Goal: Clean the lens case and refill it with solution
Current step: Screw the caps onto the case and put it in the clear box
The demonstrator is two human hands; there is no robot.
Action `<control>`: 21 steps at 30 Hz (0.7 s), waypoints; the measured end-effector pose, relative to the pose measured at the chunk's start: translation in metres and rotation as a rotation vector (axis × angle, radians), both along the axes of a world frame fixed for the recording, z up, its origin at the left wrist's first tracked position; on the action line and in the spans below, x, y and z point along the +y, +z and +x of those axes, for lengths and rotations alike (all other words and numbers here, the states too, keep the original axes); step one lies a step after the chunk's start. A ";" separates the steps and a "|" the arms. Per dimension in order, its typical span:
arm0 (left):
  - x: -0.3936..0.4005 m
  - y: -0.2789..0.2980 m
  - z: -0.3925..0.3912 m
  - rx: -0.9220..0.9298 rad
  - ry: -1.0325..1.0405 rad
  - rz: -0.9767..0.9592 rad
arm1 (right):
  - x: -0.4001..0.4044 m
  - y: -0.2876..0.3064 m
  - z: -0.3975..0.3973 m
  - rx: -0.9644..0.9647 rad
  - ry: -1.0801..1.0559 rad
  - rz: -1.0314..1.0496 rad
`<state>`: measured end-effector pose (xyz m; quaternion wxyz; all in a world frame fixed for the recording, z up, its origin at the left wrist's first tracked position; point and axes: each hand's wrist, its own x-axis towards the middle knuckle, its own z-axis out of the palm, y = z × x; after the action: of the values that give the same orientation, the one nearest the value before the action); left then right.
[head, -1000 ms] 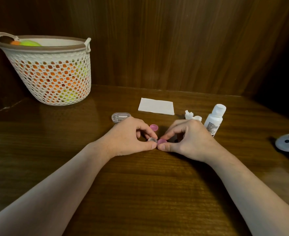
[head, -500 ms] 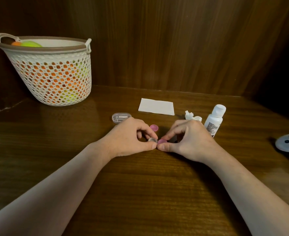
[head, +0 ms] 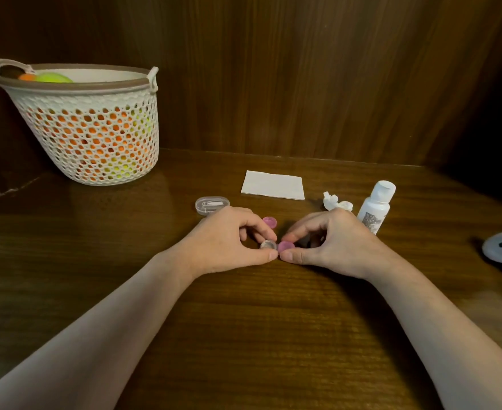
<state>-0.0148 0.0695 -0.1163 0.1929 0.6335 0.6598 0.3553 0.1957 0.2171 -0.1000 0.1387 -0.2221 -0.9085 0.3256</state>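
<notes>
The lens case (head: 269,244) is held low on the wooden table (head: 244,321), between the two hands. Its uncovered clear well is pinched by the curled thumb and forefinger of the left hand (head: 226,241). The other well is covered by a pink cap (head: 286,246), which is gripped by the curled thumb and fingers of the right hand (head: 335,241). What lies inside the open well cannot be made out. A second pink cap (head: 269,222) is seen lying loose on the table just behind the left hand. A small clear box (head: 212,205) with a tweezer-like tool inside is placed further back on the left. A white solution bottle (head: 375,207), closed with a white cap, is stood upright beside the right hand, with a crumpled tissue (head: 337,202) near it and a folded white napkin (head: 273,185) behind. A white mesh basket (head: 90,125) is filled with orange and yellow-green balls.
</notes>
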 end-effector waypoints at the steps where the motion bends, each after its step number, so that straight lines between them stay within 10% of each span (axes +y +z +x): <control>1: 0.000 0.000 0.000 -0.002 -0.003 0.003 | 0.001 0.000 0.000 -0.001 -0.002 0.001; 12: 0.006 0.008 0.002 0.074 0.348 0.191 | 0.002 0.003 0.001 0.125 -0.136 -0.001; 21: 0.020 0.014 0.014 0.417 0.167 -0.035 | -0.007 -0.009 -0.017 0.270 -0.394 0.016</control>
<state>-0.0010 0.0892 -0.1023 0.0334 0.6331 0.7414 0.2200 0.1791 0.2097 -0.1088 0.3213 -0.3486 -0.8234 0.3119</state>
